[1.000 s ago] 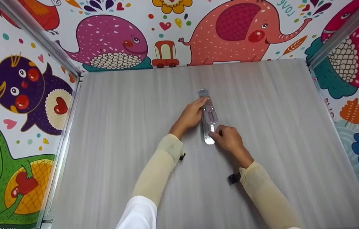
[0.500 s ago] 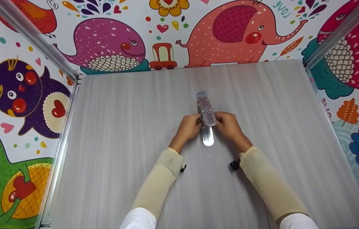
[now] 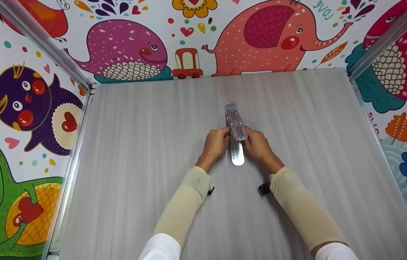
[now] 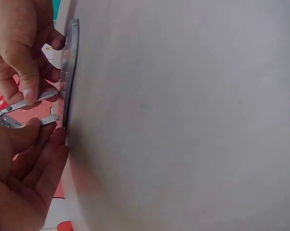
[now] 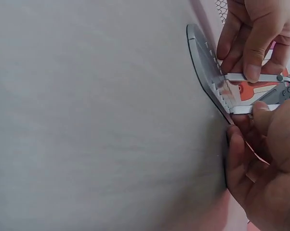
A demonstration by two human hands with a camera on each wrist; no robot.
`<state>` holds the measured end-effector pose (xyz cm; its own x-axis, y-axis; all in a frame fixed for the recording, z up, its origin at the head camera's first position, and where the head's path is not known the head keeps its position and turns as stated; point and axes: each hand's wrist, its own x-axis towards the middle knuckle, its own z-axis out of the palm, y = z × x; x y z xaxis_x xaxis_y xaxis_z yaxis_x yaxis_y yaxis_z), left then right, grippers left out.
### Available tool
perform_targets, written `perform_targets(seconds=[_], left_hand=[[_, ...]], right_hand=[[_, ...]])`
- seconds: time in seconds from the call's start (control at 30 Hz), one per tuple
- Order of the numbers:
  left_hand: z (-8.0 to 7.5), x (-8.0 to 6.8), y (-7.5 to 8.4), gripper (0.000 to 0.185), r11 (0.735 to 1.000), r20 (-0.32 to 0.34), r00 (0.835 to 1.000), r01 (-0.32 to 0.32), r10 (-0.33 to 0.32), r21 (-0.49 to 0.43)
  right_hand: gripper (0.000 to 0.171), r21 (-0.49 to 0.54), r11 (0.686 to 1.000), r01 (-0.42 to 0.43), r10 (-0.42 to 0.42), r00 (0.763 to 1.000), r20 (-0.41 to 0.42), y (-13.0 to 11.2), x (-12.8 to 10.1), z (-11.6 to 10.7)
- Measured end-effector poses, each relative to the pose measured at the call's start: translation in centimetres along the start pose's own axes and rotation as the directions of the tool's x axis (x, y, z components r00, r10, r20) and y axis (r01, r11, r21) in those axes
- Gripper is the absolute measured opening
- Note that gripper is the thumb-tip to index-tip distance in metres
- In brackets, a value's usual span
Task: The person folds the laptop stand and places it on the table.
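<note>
A folding metal stand (image 3: 237, 127) stands in the middle of the table, its long narrow base (image 3: 238, 157) flat on the surface and a shorter plate raised above it. Beside its left edge, my left hand (image 3: 216, 143) pinches a thin silver strut (image 4: 50, 120) between thumb and fingers. On the opposite side, my right hand (image 3: 257, 143) pinches a matching strut (image 5: 241, 109). Small ridges (image 5: 217, 96) run along the base in the right wrist view. Hands and the raised plate hide most of the struts in the head view.
The table (image 3: 135, 137) has a pale wood-grain top. Metal frame posts (image 3: 62, 57) rise at its far corners. Cartoon-printed walls (image 3: 127, 47) close the back and both sides. A dark wrist strap piece (image 3: 264, 188) juts from the right sleeve.
My left hand has drawn back from the stand's upper plate toward its left side. My right hand has moved forward from the base's near end. Both now grip struts on opposite sides.
</note>
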<state>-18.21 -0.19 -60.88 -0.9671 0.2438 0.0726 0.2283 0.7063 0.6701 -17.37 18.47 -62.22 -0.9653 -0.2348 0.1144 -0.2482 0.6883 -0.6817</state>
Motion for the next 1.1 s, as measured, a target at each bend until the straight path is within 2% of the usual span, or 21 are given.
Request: perform_targets(seconds=[0.13, 0.3, 0.4, 0.47, 0.5, 0.53, 0.57, 0.6, 0.63, 0.67, 0.7, 0.73, 0.8, 0.83, 0.87, 0.9, 0.93, 1.0, 1.1], left_hand=[[-0.2, 0.4, 0.3, 0.014, 1.000, -0.011, 1.000, -0.005, 0.005, -0.024], [-0.5, 1.0, 0.5, 0.016, 1.000, -0.035, 0.999, 0.007, -0.008, -0.030], [-0.8, 1.5, 0.6, 0.017, 0.998, -0.051, 0.998, 0.030, -0.032, -0.047], [-0.9, 1.9, 0.5, 0.017, 0.997, -0.063, 0.997, 0.041, -0.046, -0.072], [-0.9, 2.1, 0.5, 0.018, 0.995, -0.070, 0.996, 0.044, -0.050, -0.090], [-1.0, 2.3, 0.5, 0.018, 0.992, -0.071, 0.995, 0.056, -0.064, -0.113], [-1.0, 2.4, 0.5, 0.018, 0.988, -0.066, 0.995, 0.068, -0.078, -0.141], [-1.1, 2.6, 0.5, 0.018, 0.979, -0.052, 0.993, 0.094, -0.105, -0.178], [-1.2, 2.7, 0.6, 0.019, 0.967, -0.034, 0.990, 0.127, -0.137, -0.222], [-1.3, 2.8, 0.7, 0.019, 0.944, -0.011, 0.984, 0.167, -0.178, -0.285], [-1.4, 2.9, 0.9, 0.020, 0.907, 0.018, 0.973, 0.223, -0.232, -0.356], [-1.5, 3.0, 1.1, 0.021, 0.858, 0.051, 0.957, 0.280, -0.286, -0.430], [-1.7, 3.1, 1.5, 0.023, 0.739, 0.110, 0.923, 0.364, -0.370, -0.567], [-1.7, 3.1, 1.7, 0.024, 0.682, 0.130, 0.909, 0.386, -0.396, -0.622], [-1.8, 3.1, 1.9, 0.026, 0.629, 0.148, 0.897, 0.401, -0.416, -0.666], [-1.8, 3.1, 2.1, 0.026, 0.593, 0.162, 0.888, 0.414, -0.431, -0.691], [-1.7, 3.0, 2.2, 0.026, 0.572, 0.175, 0.882, 0.424, -0.439, -0.703], [-1.7, 2.9, 2.3, 0.024, 0.559, 0.189, 0.870, 0.444, -0.455, -0.700], [-1.6, 2.7, 2.3, 0.023, 0.572, 0.205, 0.851, 0.484, -0.484, -0.662]], right_hand=[[0.025, -0.011, 1.000, -0.024, 0.024, 1.000, 0.013, -0.2, 0.0, -0.2], [0.032, 0.011, 0.998, -0.066, 0.066, 0.998, -0.019, -0.6, 0.7, -0.4], [0.025, 0.057, 0.995, -0.084, 0.087, 0.995, -0.055, -0.9, 1.4, -0.6], [0.017, 0.137, 0.982, -0.130, 0.140, 0.988, -0.061, -1.1, 2.0, -0.8], [0.015, 0.203, 0.965, -0.169, 0.182, 0.982, -0.048, -1.2, 2.3, -0.9], [0.015, 0.287, 0.932, -0.220, 0.235, 0.972, -0.018, -1.3, 2.5, -1.1], [0.016, 0.375, 0.884, -0.279, 0.292, 0.956, 0.023, -1.4, 2.8, -1.3], [0.019, 0.464, 0.817, -0.343, 0.352, 0.933, 0.070, -1.5, 3.0, -1.6], [0.022, 0.548, 0.733, -0.403, 0.405, 0.906, 0.123, -1.6, 3.2, -1.8], [0.025, 0.620, 0.640, -0.455, 0.451, 0.875, 0.177, -1.7, 3.4, -2.0], [0.027, 0.675, 0.552, -0.489, 0.481, 0.848, 0.222, -1.8, 3.6, -2.2], [0.030, 0.716, 0.477, -0.510, 0.497, 0.828, 0.258, -1.9, 3.7, -2.3], [0.032, 0.771, 0.374, -0.515, 0.510, 0.809, 0.293, -2.0, 4.0, -2.4], [0.033, 0.787, 0.341, -0.513, 0.511, 0.805, 0.303, -1.9, 4.0, -2.4], [0.034, 0.797, 0.326, -0.509, 0.507, 0.805, 0.308, -1.9, 4.1, -2.4], [0.035, 0.801, 0.321, -0.505, 0.503, 0.808, 0.308, -1.9, 4.1, -2.3], [0.034, 0.800, 0.324, -0.505, 0.503, 0.808, 0.306, -1.9, 4.0, -2.2], [0.034, 0.790, 0.337, -0.512, 0.509, 0.805, 0.305, -1.8, 3.9, -2.0], [0.037, 0.744, 0.394, -0.540, 0.531, 0.794, 0.295, -1.9, 3.6, -1.7]])
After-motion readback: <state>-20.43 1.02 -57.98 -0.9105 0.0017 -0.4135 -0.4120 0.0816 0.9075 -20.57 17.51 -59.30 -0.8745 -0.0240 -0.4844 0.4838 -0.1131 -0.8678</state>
